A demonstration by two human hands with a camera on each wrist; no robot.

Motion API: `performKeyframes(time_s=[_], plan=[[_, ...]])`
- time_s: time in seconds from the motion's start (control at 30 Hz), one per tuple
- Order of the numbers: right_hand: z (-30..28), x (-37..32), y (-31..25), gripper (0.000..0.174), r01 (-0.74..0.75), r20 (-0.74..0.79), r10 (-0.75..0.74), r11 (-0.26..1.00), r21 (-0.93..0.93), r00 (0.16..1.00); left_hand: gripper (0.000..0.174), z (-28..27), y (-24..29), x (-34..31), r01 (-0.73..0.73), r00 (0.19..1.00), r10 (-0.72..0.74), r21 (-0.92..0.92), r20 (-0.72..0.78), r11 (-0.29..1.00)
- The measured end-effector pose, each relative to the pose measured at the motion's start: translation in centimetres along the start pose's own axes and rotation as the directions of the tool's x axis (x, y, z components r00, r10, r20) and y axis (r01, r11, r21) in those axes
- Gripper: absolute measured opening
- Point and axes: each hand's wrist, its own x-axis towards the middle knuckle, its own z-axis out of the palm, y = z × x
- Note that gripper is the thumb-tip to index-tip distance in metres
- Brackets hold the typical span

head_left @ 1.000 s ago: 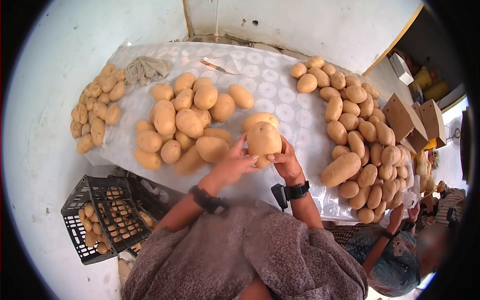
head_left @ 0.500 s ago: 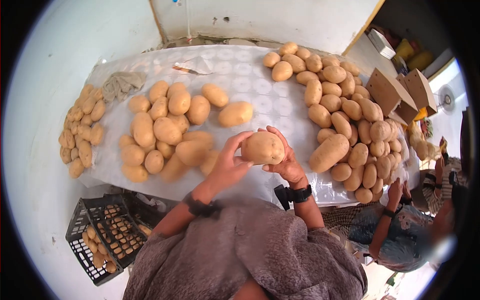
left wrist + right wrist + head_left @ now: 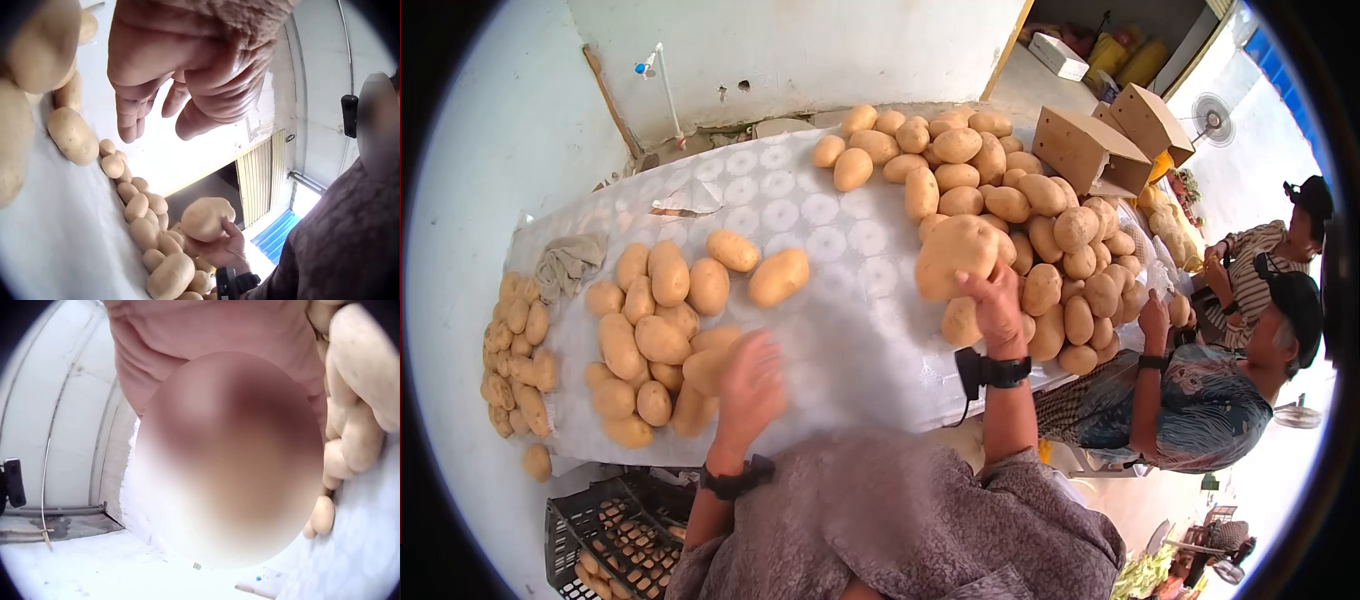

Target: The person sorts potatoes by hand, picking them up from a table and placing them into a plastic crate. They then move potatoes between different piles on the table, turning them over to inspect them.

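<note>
In the head view my right hand (image 3: 1000, 312) grips a large pale potato (image 3: 948, 262), thumb on its near side, close over the right-hand potato heap (image 3: 1072, 232). The left wrist view also shows this held potato (image 3: 203, 220) raised in the right hand. A blur covers most of the right wrist view, hiding the grip there. My left hand (image 3: 750, 388), smeared by motion, holds nothing and hovers by the near edge of the middle potato group (image 3: 662, 340). Its fingers hang loosely bent in the left wrist view. Two potatoes (image 3: 779, 278) lie toward that group's right side.
A third potato heap (image 3: 512, 350) lies at the table's left end, beside a grey cloth (image 3: 568, 266). Cardboard boxes (image 3: 1092, 152) stand behind the right heap. Below the table's left end is a black crate (image 3: 605, 530) with potatoes. Two people (image 3: 1215, 400) are at the right.
Both hands held a potato together; the left has let go and moved left, while the right has carried the potato to the right heap. The head view has turned rightward.
</note>
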Motion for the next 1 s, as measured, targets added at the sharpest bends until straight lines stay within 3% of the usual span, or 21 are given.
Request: performKeyframes(time_s=[0.03, 0.07, 0.13, 0.17, 0.23, 0.27, 0.3, 0.37, 0.4, 0.43, 0.5, 0.57, 0.7, 0.77, 0.83, 0.9, 0.93, 1.0], plan=[[-0.6, 0.6, -0.8, 0.053, 0.044, -0.068, -0.052, 0.992, -0.117, 0.996, 0.050, -0.5, -0.7, -0.4, 0.000, 0.999, 0.001, 0.023, -0.036, 1.000], [-1.2, 1.2, -1.7, 0.053, 0.044, -0.063, -0.052, 0.992, -0.120, 0.997, 0.048, -1.1, -1.2, -0.8, 0.002, 0.997, 0.001, 0.047, -0.073, 0.999], [-2.0, 2.5, -3.6, 0.050, 0.079, -0.148, -0.154, 0.906, -0.416, 0.977, 0.047, -2.2, -2.0, -1.7, 0.022, 0.994, -0.015, 0.064, -0.111, 0.998], [-2.0, 2.8, -5.1, 0.053, 0.086, -0.155, -0.232, 0.774, -0.627, 0.960, 0.045, -2.6, -2.3, -2.1, 0.046, 0.989, -0.034, 0.082, -0.144, 0.996], [-4.0, 4.6, -4.9, 0.055, 0.115, -0.112, -0.394, 0.509, -0.853, 0.912, 0.042, -3.1, -3.3, -2.7, 0.053, 0.970, -0.013, 0.161, -0.241, 0.986], [-4.7, 5.7, -4.6, 0.054, -0.072, -0.172, -0.392, 0.257, -0.964, 0.904, 0.039, -3.6, -3.8, -3.2, 0.066, 0.943, 0.019, 0.244, -0.331, 0.968], [-5.2, 6.6, -4.3, 0.055, -0.245, -0.215, -0.408, -0.020, -0.969, 0.887, 0.039, -4.1, -4.1, -3.5, 0.094, 0.932, 0.005, 0.255, -0.362, 0.962], [-6.2, 7.8, -4.1, 0.053, -0.252, -0.168, -0.352, -0.208, -0.945, 0.921, 0.039, -4.6, -4.0, -3.6, -0.012, 0.934, 0.153, 0.401, -0.322, 0.916], [-7.2, 8.3, -2.9, 0.051, -0.221, -0.118, -0.370, -0.250, -0.943, 0.921, 0.035, -4.1, -3.2, -3.6, 0.012, 0.913, 0.099, 0.271, -0.396, 0.963], [-8.5, 8.8, -1.7, 0.048, -0.191, -0.067, -0.389, -0.290, -0.938, 0.919, 0.035, -4.0, -3.0, -3.7, 0.047, 0.901, 0.083, 0.284, -0.427, 0.958], [-11.4, 10.3, -0.9, 0.042, -0.201, -0.087, -0.285, -0.403, -0.893, 0.955, 0.034, -4.2, -3.1, -4.0, -0.003, 0.884, 0.139, 0.291, -0.446, 0.957], [-10.5, 10.1, -2.2, 0.039, -0.241, -0.167, -0.197, -0.450, -0.860, 0.966, 0.037, -4.4, -3.1, -4.3, 0.042, 0.874, 0.166, 0.410, -0.456, 0.911], [-12.3, 9.9, -3.8, 0.040, -0.124, -0.111, -0.055, -0.405, -0.906, 0.992, 0.042, -4.4, -2.4, -4.6, 0.081, 0.856, 0.262, 0.616, -0.446, 0.784], [-10.2, 9.2, -3.7, 0.041, -0.283, -0.251, -0.132, -0.411, -0.867, 0.959, 0.046, -4.2, -2.2, -4.9, 0.155, 0.852, 0.196, 0.592, -0.485, 0.790], [-10.5, 9.3, -3.7, 0.044, -0.269, -0.236, -0.130, -0.420, -0.867, 0.963, 0.055, -4.4, -2.1, -5.0, 0.213, 0.891, 0.110, 0.619, -0.440, 0.756], [-11.9, 10.2, -3.7, 0.045, -0.342, -0.318, -0.125, -0.388, -0.856, 0.940, 0.060, -4.6, -2.0, -4.7, 0.229, 0.910, 0.067, 0.632, -0.409, 0.740], [-9.8, 9.3, -4.1, 0.045, -0.340, -0.318, -0.122, -0.387, -0.857, 0.940, 0.064, -4.8, -1.9, -4.6, 0.235, 0.929, 0.028, 0.646, -0.369, 0.726], [-3.6, 6.4, -5.4, 0.047, -0.258, -0.170, -0.239, -0.413, -0.873, 0.956, 0.064, -5.2, -2.0, -4.2, 0.203, 0.953, 0.033, 0.716, -0.302, 0.668]])
